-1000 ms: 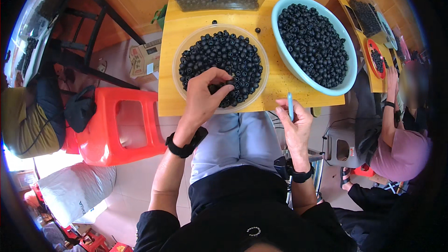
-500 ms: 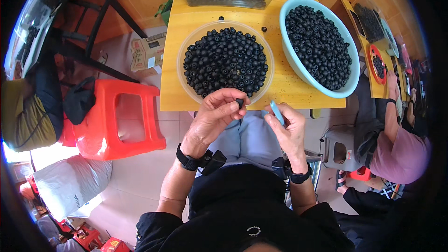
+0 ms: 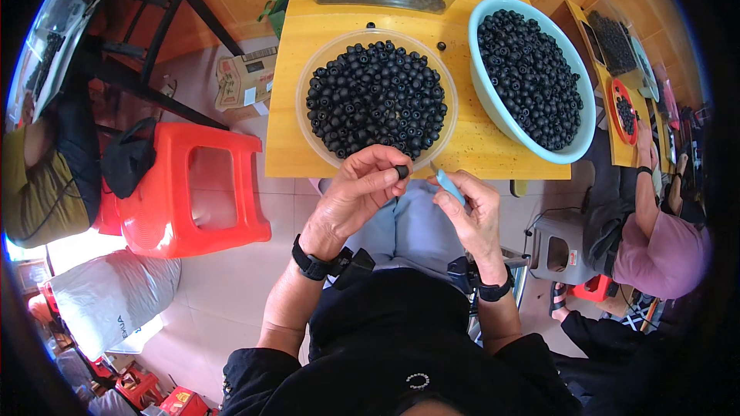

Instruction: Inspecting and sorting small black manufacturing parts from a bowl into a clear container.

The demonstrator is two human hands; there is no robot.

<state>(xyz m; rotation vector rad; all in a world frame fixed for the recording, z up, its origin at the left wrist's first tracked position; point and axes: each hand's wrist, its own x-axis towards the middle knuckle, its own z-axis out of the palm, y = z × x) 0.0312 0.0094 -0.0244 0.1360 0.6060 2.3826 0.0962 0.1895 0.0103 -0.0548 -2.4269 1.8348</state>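
Between the thumb and fingertips of my left hand (image 3: 360,186) is one small black bead (image 3: 401,172). My right hand (image 3: 475,208) is closed around a slim tool with a light blue handle (image 3: 449,186); a thin tip seems to stick out toward the bead, though its exact kind is too small to tell. Both hands are over my lap at the table's near edge, the tool apart from the bead. Just beyond them stands a round clear tub (image 3: 303,125) filled with black beads (image 3: 378,96) that have holes.
A light blue basin (image 3: 479,81) heaped with beads stands right on the yellow table (image 3: 289,69). At the back is a clear box (image 3: 378,1) of beads; two loose beads lie nearby. To the left is a red stool (image 3: 166,192). At far right a person (image 3: 655,250) works at another table.
My right hand has shifted slightly left and tilted the blue-handled tool toward the bead. My left hand has barely moved and keeps its pinch. The view has shifted a little.
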